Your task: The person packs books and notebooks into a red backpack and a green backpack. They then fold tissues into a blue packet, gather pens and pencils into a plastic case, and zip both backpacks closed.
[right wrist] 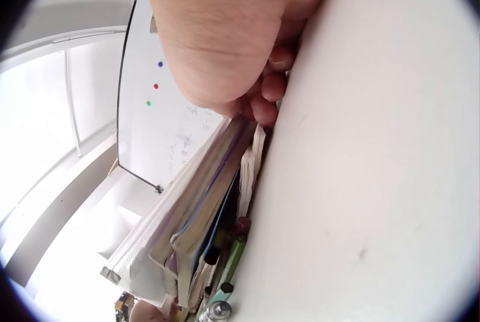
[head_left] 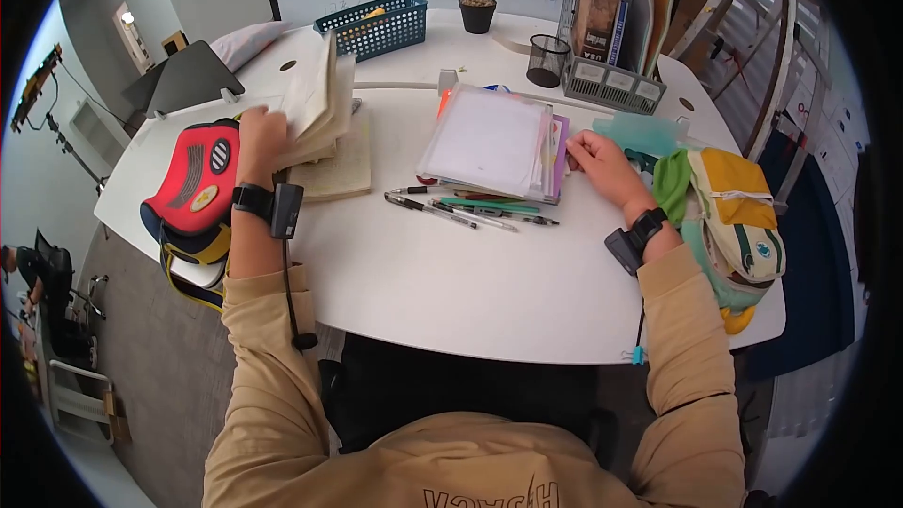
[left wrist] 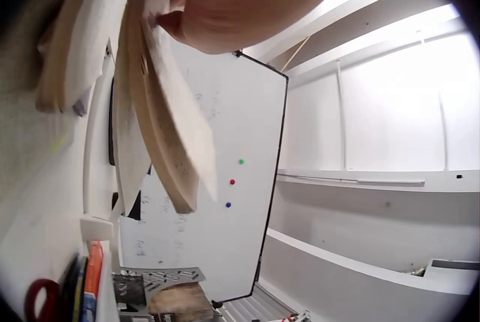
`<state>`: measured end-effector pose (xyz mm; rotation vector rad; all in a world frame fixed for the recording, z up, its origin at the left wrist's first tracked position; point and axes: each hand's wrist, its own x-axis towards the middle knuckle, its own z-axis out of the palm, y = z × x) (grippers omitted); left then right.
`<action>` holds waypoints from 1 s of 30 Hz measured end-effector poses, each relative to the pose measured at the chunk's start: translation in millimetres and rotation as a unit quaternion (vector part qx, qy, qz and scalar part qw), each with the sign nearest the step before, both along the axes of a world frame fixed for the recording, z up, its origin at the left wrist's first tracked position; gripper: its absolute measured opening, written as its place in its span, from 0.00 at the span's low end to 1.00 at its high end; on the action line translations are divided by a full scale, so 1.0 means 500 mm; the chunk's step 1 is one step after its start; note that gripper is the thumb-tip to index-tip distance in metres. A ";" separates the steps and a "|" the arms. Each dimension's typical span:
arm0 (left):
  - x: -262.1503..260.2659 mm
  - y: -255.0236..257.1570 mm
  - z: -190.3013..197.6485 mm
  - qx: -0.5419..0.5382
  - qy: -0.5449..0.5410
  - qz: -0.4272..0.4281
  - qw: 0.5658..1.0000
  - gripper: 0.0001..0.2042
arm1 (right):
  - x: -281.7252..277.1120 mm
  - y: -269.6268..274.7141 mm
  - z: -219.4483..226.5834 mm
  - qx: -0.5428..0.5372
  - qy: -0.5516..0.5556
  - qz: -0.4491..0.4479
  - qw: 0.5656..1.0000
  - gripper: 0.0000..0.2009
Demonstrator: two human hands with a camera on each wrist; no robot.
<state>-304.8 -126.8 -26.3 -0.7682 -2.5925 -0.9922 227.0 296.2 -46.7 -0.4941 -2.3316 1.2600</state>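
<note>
My left hand (head_left: 263, 138) grips worn books or booklets (head_left: 320, 103) by their left side, raised and tilted above another pale book (head_left: 343, 165) lying on the table. In the left wrist view their page edges (left wrist: 161, 112) hang down from the hand (left wrist: 247, 0). My right hand (head_left: 607, 167) rests at the right edge of a stack (head_left: 484, 141) topped by a clear folder with white sheets. Its fingers are bent against the stack's side in the right wrist view, where the hand (right wrist: 225, 37) hides the contact. Several pens (head_left: 451, 212) lie before the stack.
A red bag (head_left: 193, 179) is at the left, a yellow and green backpack (head_left: 734, 216) at the right. Behind stand a teal basket (head_left: 376, 33), a small pot (head_left: 477, 17), a mesh cup (head_left: 546, 64) and a grey file rack (head_left: 611, 85).
</note>
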 end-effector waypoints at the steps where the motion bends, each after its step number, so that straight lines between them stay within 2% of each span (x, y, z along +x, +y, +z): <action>1: -0.036 -0.009 -0.025 -0.120 0.033 0.010 0.992 0.29 | 0.001 -0.001 0.000 0.002 -0.003 -0.003 1.000 0.15; 2: -0.070 -0.019 -0.049 -0.233 0.073 0.015 0.970 0.29 | 0.002 -0.005 0.004 0.005 -0.006 -0.004 1.000 0.15; 3: 0.006 -0.008 -0.027 -0.259 0.052 0.019 0.964 0.30 | 0.002 -0.008 0.008 0.008 -0.011 -0.005 1.000 0.15; 6: 0.091 0.005 0.002 -0.329 0.058 0.001 0.942 0.33 | 0.002 -0.014 0.011 0.007 -0.008 -0.013 1.000 0.15; 8: 0.127 0.010 0.033 -0.284 0.037 0.036 0.958 0.34 | 0.001 -0.011 0.009 0.015 -0.013 -0.012 1.000 0.15; 10: 0.167 0.007 0.070 -0.142 -0.038 0.126 0.981 0.35 | 0.003 -0.008 0.009 0.021 -0.014 -0.012 1.000 0.15; 13: 0.141 0.003 0.068 -0.072 -0.120 0.080 0.987 0.33 | 0.002 -0.005 0.007 0.026 -0.010 -0.011 1.000 0.15; 16: 0.129 0.014 0.055 -0.036 -0.219 0.007 0.975 0.30 | 0.001 0.000 0.001 0.024 -0.005 -0.007 1.000 0.15; 19: 0.136 0.032 0.034 -0.001 -0.121 0.016 0.993 0.31 | -0.002 0.006 -0.001 0.026 -0.005 -0.003 1.000 0.15; 25: 0.150 0.053 0.039 0.082 -0.077 -0.018 0.993 0.28 | -0.003 0.006 -0.003 0.020 -0.001 -0.003 1.000 0.15; 27: 0.147 0.060 0.026 0.036 0.077 0.003 0.996 0.26 | -0.002 0.003 0.002 0.028 -0.008 -0.003 1.000 0.15; 29: 0.147 0.059 0.014 -0.028 0.213 0.036 0.976 0.25 | 0.001 -0.003 0.008 0.025 -0.012 -0.004 1.000 0.15; 30: 0.189 0.057 0.031 -0.067 0.271 0.060 0.958 0.25 | 0.001 -0.005 0.011 0.023 -0.013 -0.004 1.000 0.15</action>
